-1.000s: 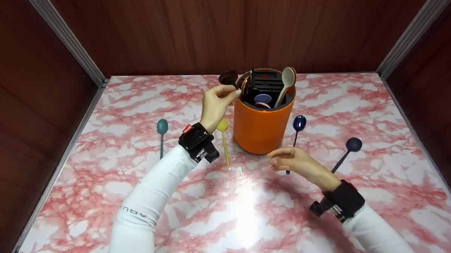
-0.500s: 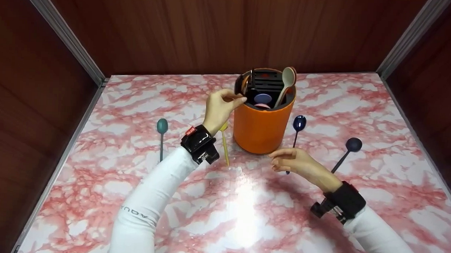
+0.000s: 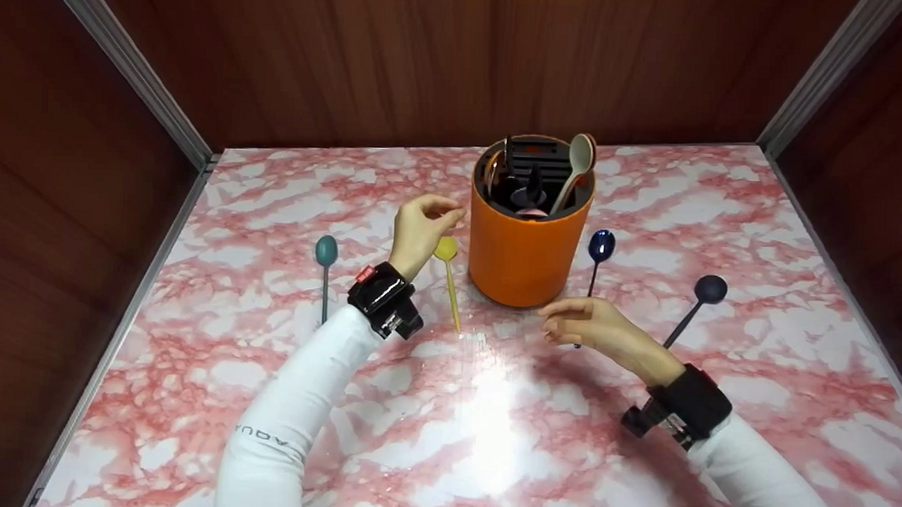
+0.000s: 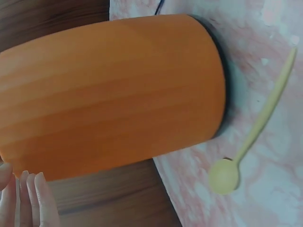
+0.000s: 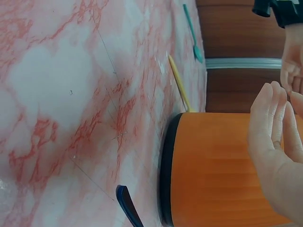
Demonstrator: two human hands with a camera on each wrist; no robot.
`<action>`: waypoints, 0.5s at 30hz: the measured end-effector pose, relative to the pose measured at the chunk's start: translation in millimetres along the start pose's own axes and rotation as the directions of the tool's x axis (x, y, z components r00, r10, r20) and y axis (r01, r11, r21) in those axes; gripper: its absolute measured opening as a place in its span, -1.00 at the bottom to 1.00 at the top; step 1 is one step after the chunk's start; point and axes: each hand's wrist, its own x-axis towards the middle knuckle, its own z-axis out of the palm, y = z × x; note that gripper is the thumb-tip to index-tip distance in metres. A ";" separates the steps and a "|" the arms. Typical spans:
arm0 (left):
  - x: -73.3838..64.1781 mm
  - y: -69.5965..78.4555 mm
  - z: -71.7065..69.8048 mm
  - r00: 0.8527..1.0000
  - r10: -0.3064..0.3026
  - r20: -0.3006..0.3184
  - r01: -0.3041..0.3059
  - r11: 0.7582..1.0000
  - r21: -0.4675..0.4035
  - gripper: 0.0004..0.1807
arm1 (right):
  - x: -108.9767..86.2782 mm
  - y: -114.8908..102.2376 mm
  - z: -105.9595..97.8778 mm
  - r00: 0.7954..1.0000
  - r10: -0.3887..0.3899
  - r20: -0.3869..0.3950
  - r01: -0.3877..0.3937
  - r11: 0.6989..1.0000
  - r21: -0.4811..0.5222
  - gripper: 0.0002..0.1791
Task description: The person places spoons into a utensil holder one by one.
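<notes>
An orange cylindrical utensil holder (image 3: 526, 260) with a black slotted insert stands near the back of the table. From it rise a cream spoon (image 3: 580, 154) leaning right, a dark spoon (image 3: 534, 184) and several other utensils, mostly sunk inside. My left hand (image 3: 424, 226) hovers just left of the holder's wall, thumb and fingers bent with nothing between them. Below it lies a yellow spoon (image 3: 446, 248), bowl toward the back. In front of the holder, my right hand (image 3: 597, 326) hangs loosely curled, holding nothing. It covers part of a shiny dark blue spoon's (image 3: 601, 245) handle.
A teal spoon (image 3: 326, 251) lies on the left, partly behind the left forearm. On the right is a black round-bowled spoon (image 3: 711, 289). Dark wood panels (image 3: 427, 65) close the marbled table (image 3: 445, 433) in at the back and both sides.
My left hand lowered a dark brown spoon into the holder, let go and drew back to the left. The dark spoon now stands among the others. My right hand barely moved.
</notes>
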 end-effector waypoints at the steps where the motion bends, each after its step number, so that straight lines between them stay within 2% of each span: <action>1: 0.0 -2.1 -0.6 1.000 -0.012 0.000 0.012 1.000 -0.013 -0.83 | 0.1 0.0 0.1 1.000 0.003 -0.003 -0.003 1.000 -0.005 -0.67; 6: 0.5 -12.6 -2.7 0.997 -0.074 -0.002 0.074 0.996 -0.045 -0.83 | -0.5 0.4 0.8 1.000 0.001 -0.006 -0.001 1.000 0.000 -0.71; 10: 0.5 -21.6 -4.7 0.996 -0.095 -0.003 0.094 0.994 -0.047 -0.83 | -1.5 0.8 0.4 1.000 -0.011 0.000 0.011 1.000 0.015 -0.75; 15: -1.2 -32.4 -6.1 0.993 -0.119 -0.010 0.118 0.990 -0.074 -0.83 | -1.9 1.8 0.3 1.000 0.015 -0.019 -0.015 1.000 -0.008 -0.70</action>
